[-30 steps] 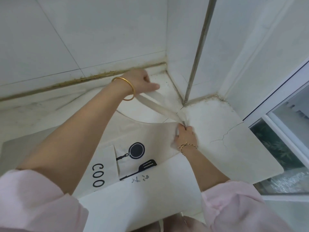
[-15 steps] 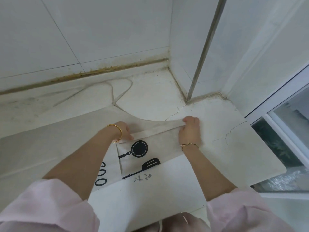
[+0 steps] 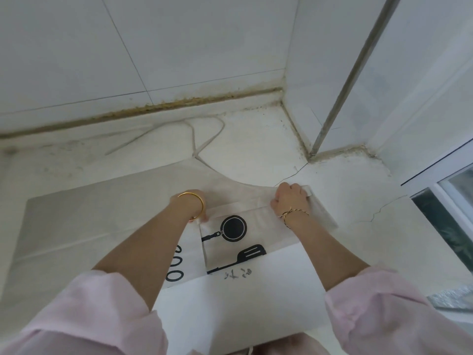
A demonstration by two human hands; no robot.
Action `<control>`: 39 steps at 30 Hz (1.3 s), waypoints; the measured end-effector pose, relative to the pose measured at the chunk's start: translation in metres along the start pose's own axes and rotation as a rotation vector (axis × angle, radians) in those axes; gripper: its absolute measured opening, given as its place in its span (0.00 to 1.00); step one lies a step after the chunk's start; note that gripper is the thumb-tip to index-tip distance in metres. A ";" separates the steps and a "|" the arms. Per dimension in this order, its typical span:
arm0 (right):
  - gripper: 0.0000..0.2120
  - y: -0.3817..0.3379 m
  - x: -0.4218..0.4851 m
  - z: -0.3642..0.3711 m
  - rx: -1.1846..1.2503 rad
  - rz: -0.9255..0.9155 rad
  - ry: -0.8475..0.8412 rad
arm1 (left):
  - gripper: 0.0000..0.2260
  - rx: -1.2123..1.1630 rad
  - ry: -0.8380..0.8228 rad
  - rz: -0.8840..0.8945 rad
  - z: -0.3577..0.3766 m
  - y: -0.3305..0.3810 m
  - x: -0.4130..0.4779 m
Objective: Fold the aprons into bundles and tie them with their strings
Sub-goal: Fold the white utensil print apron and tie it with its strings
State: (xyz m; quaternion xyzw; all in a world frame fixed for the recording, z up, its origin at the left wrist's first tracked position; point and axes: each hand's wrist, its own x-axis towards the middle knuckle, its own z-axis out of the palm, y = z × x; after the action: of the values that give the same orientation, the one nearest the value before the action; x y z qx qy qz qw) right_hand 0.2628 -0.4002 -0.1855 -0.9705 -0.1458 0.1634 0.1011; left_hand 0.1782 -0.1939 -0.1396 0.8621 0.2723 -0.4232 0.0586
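1. Pale, cracked ledge (image 3: 256,149) runs into a corner of white tiled wall (image 3: 179,47), with a window (image 3: 455,213) at the right edge.
2. Head view: the apron (image 3: 102,221) lies flat on the ledge, bib end away from the person, its printed pan (image 3: 234,228) between the forearms. A thin tie string (image 3: 204,139) loops loose on the ledge beyond it.
3. The right hand (image 3: 289,198) has its fingers curled over the apron's top right corner, where a strap (image 3: 238,204) lies across the bib.
4. The left hand (image 3: 204,218) sits at the strap's other end, mostly hidden behind its bangled wrist; I cannot tell whether it pinches or presses.
5. This looks like the early folding step: tucking the strap in. Next, probably, fold the bib toward the body, keeping the tie string free for tying.
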 end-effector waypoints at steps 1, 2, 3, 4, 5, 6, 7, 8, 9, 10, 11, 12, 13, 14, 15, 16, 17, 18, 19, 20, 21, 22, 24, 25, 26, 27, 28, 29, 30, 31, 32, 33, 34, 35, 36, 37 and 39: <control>0.15 -0.003 0.004 -0.002 -0.023 0.014 -0.035 | 0.11 0.009 -0.015 -0.014 -0.001 -0.005 0.001; 0.16 -0.005 0.005 -0.006 -0.046 0.028 -0.068 | 0.13 0.020 -0.042 -0.032 -0.003 -0.010 0.001; 0.15 -0.013 0.009 -0.008 -0.064 0.043 -0.091 | 0.14 0.024 -0.072 -0.046 -0.006 -0.022 0.003; 0.14 -0.016 0.009 -0.012 -0.072 0.060 -0.097 | 0.15 0.032 -0.089 -0.063 -0.008 -0.028 0.006; 0.13 -0.019 0.008 -0.017 -0.075 0.064 -0.083 | 0.14 0.037 -0.082 -0.075 -0.010 -0.033 0.009; 0.12 -0.028 0.007 -0.020 -0.065 0.040 -0.049 | 0.12 0.020 -0.038 -0.074 -0.013 -0.043 0.011; 0.12 -0.042 0.008 -0.020 -0.042 -0.014 -0.004 | 0.09 -0.011 0.040 -0.070 -0.019 -0.057 0.014; 0.12 -0.057 0.009 -0.020 -0.002 -0.084 0.034 | 0.05 -0.045 0.145 -0.065 -0.023 -0.068 0.018; 0.12 -0.074 0.011 -0.020 0.042 -0.159 0.060 | 0.06 -0.078 0.259 -0.064 -0.027 -0.080 0.023; 0.13 -0.092 0.013 -0.020 0.072 -0.225 0.071 | 0.11 -0.099 0.351 -0.066 -0.030 -0.090 0.027; 0.13 -0.112 0.017 -0.018 0.080 -0.287 0.068 | 0.14 -0.107 0.414 -0.070 -0.032 -0.103 0.032; 0.14 -0.129 0.020 -0.017 0.075 -0.338 0.062 | 0.16 -0.103 0.455 -0.067 -0.033 -0.111 0.035; 0.14 -0.146 0.024 -0.014 0.056 -0.392 0.052 | 0.16 -0.096 0.480 -0.065 -0.034 -0.121 0.041; 0.16 -0.168 0.031 -0.009 0.022 -0.442 0.044 | 0.17 -0.093 0.496 -0.056 -0.035 -0.133 0.048; 0.17 -0.179 0.034 -0.008 -0.021 -0.484 0.044 | 0.17 -0.091 0.514 -0.037 -0.035 -0.138 0.053; 0.18 -0.195 0.039 -0.004 -0.076 -0.518 0.040 | 0.18 -0.093 0.517 -0.020 -0.034 -0.147 0.059; 0.19 -0.205 0.043 -0.002 -0.129 -0.547 0.037 | 0.19 -0.097 0.514 0.001 -0.033 -0.153 0.064; 0.20 -0.218 0.048 0.003 -0.182 -0.568 0.025 | 0.19 -0.097 0.500 0.019 -0.031 -0.162 0.070; 0.21 -0.225 0.052 0.006 -0.234 -0.585 0.013 | 0.19 -0.094 0.491 0.038 -0.029 -0.168 0.073; 0.22 -0.232 0.055 0.010 -0.289 -0.594 0.003 | 0.18 -0.087 0.487 0.052 -0.027 -0.175 0.077; 0.22 -0.236 0.058 0.014 -0.348 -0.599 -0.008 | 0.18 -0.081 0.487 0.069 -0.026 -0.180 0.079; 0.22 -0.241 0.061 0.017 -0.407 -0.602 -0.023 | 0.18 -0.075 0.493 0.085 -0.025 -0.186 0.083; 0.24 -0.246 0.064 0.018 -0.480 -0.584 -0.069 | 0.19 -0.047 0.499 0.119 -0.026 -0.192 0.085; 0.24 -0.250 0.066 0.017 -0.499 -0.570 -0.087 | 0.20 -0.021 0.496 0.137 -0.028 -0.195 0.087; 0.25 -0.251 0.067 0.015 -0.523 -0.572 -0.092 | 0.20 0.006 0.495 0.151 -0.029 -0.194 0.087; 0.25 -0.254 0.069 0.014 -0.542 -0.575 -0.093 | 0.20 0.028 0.490 0.161 -0.031 -0.196 0.089; 0.24 -0.256 0.071 0.013 -0.550 -0.573 -0.099 | 0.20 0.037 0.480 0.167 -0.033 -0.196 0.090; 0.24 -0.258 0.074 0.012 -0.552 -0.566 -0.109 | 0.20 0.041 0.464 0.171 -0.035 -0.197 0.091; 0.23 -0.260 0.075 0.010 -0.564 -0.564 -0.120 | 0.20 0.041 0.450 0.173 -0.037 -0.196 0.092; 0.22 -0.261 0.078 0.009 -0.576 -0.561 -0.135 | 0.19 0.043 0.436 0.182 -0.038 -0.196 0.094; 0.21 -0.263 0.079 0.008 -0.592 -0.563 -0.150 | 0.19 0.041 0.423 0.193 -0.039 -0.196 0.095; 0.20 -0.264 0.080 0.007 -0.610 -0.573 -0.158 | 0.17 0.028 0.408 0.208 -0.040 -0.196 0.095; 0.19 -0.264 0.080 0.007 -0.636 -0.585 -0.153 | 0.16 0.006 0.394 0.224 -0.040 -0.197 0.096; 0.18 -0.264 0.080 0.006 -0.654 -0.601 -0.128 | 0.14 -0.017 0.391 0.237 -0.041 -0.197 0.095; 0.17 -0.263 0.079 0.005 -0.661 -0.614 -0.084 | 0.12 -0.037 0.409 0.247 -0.042 -0.198 0.095; 0.17 -0.261 0.078 0.002 -0.643 -0.619 -0.027 | 0.10 -0.052 0.463 0.255 -0.044 -0.198 0.095; 0.17 -0.257 0.075 -0.012 -0.553 -0.598 0.093 | 0.08 -0.069 0.690 0.283 -0.049 -0.198 0.091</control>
State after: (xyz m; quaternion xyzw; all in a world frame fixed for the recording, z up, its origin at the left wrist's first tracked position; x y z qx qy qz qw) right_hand 0.2705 -0.1369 -0.1337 -0.8822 -0.4552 0.0373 -0.1142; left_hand 0.1544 0.0278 -0.1522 0.9807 0.1681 -0.0859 0.0503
